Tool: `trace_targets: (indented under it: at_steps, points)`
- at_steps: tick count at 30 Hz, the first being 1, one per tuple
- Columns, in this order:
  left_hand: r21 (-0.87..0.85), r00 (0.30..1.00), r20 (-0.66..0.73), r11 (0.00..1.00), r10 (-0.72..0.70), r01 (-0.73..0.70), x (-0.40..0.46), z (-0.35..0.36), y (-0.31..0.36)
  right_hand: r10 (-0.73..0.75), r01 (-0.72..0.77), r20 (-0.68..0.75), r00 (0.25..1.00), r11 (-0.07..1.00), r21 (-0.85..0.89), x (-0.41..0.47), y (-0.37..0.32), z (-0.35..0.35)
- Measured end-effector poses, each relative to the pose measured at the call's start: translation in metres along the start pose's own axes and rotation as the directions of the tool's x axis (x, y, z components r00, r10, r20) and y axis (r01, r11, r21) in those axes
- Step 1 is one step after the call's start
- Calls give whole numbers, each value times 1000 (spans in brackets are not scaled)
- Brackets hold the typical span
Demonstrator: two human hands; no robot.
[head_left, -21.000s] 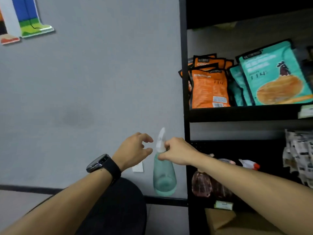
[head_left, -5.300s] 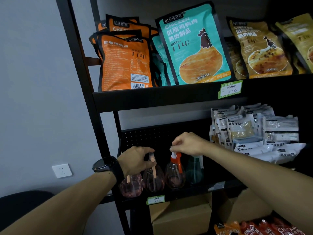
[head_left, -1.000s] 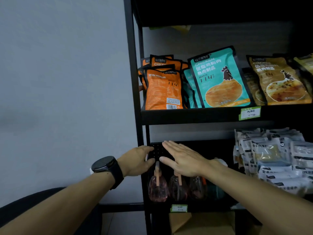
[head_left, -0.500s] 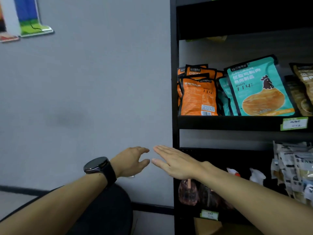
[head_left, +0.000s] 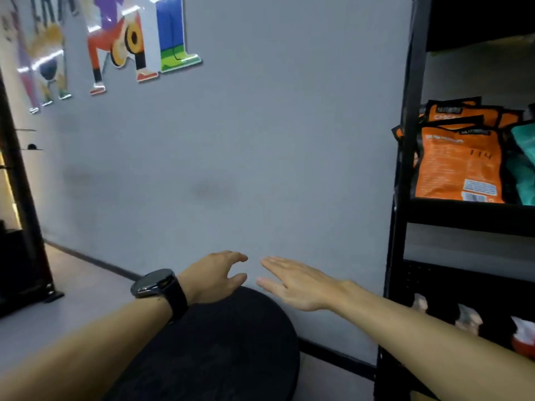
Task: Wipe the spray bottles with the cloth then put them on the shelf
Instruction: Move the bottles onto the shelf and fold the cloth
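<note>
Both hands empty, hovering close together before the wall: left hand (head_left: 215, 277) loosely curling, right hand (head_left: 295, 285) lying flat; shelf (head_left: 405, 175) standing right.

My right forearm hides most of the spray bottles (head_left: 469, 316) on the shelf (head_left: 463, 215); their tops are blurred. The teal packet (head_left: 525, 166) is cut off at the right edge.

left hand (head_left: 215, 277), right hand (head_left: 298, 285), both empty, black shelf (head_left: 463, 212)
</note>
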State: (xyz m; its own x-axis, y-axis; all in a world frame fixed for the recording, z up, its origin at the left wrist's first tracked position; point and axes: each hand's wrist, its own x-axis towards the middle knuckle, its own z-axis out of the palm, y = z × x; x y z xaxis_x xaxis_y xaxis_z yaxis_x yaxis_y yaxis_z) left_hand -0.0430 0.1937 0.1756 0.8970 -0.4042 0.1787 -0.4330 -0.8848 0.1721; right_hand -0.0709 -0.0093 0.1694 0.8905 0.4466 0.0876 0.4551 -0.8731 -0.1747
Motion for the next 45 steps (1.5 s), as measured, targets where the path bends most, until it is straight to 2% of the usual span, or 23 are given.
trace_targets:
  at_steps: [9, 16, 30, 40, 45]
  points:
    - [6, 985, 0, 985, -173, 173, -43, -1, -72, -156, 154, 40, 987, 987, 44, 63, -58, 45]
    - [-25, 963, 37, 963, -267, 268, -61, 33, -120, -245, 238, 106, 964, 968, 78, 103, -73, 95]
    - [-175, 897, 251, 895, -363, 411, -77, 165, -180, -214, 168, 328, 920, 972, 164, 140, -55, 229]
    - [-174, 839, 398, 867, -371, 466, -72, 241, -202, -139, 76, 472, 870, 986, 151, 156, -39, 302]
    - [-146, 810, 462, 870, -360, 470, -70, 271, -209, -148, 89, 490, 859, 986, 143, 161, -37, 328]
